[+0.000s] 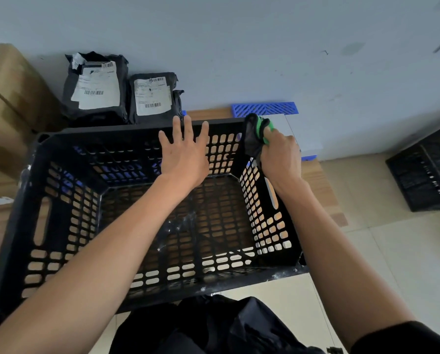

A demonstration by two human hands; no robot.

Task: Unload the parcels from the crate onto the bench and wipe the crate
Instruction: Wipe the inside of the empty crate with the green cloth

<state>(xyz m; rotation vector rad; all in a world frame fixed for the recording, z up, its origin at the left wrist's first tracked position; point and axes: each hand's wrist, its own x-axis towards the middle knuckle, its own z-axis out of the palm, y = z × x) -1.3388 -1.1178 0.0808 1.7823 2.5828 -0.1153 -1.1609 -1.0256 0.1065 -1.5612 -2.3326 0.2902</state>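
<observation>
Black perforated plastic crate (68,200) on the wooden bench (318,180), emptied. Black plastic-wrapped parcels (121,95) stacked at eleven o'clock. Left hand (184,154) spread flat, likely bracing the far wall. Right hand (280,155) clenched round green-and-black cloth (256,134) at the one o'clock corner, apparently wiping.

Soft even daylight, wide-angle edge warp

I see the crate (60,200) on the bench (318,180). Two parcels (96,88) stand behind it, boxes (12,103) to their left.

Head view looks steeply down, close over the crate (60,200)
</observation>
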